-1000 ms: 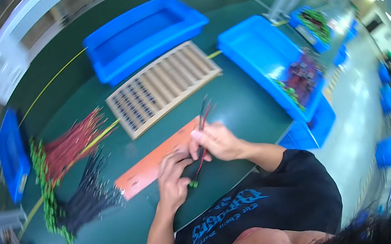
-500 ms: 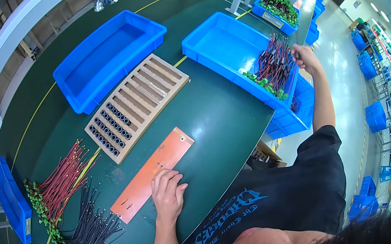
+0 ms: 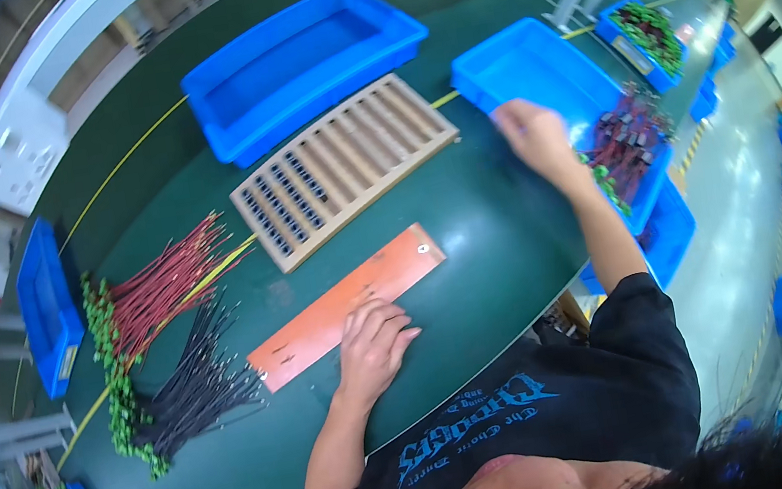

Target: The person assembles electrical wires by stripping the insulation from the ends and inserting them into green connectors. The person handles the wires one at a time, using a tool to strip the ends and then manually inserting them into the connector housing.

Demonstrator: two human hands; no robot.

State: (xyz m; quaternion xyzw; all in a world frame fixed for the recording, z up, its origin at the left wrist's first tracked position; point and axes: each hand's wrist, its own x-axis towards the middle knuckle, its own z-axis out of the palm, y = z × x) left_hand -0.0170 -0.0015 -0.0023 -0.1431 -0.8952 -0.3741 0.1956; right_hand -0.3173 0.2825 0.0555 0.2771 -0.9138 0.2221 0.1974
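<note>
Two wire bundles [image 3: 165, 288] — slotted rack [image 3: 344, 165]

two big blue bins [image 3: 309, 64] [image 3: 539, 81], one slotted tray [image 3: 344, 165], one orange board [image 3: 349, 301].

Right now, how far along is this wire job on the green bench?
Done: some wires lie in the right blue bin. In hand: the left hand rests on the orange plate, and the right hand hovers over that bin. Left: red wires and black wires wait in bundles.
</note>
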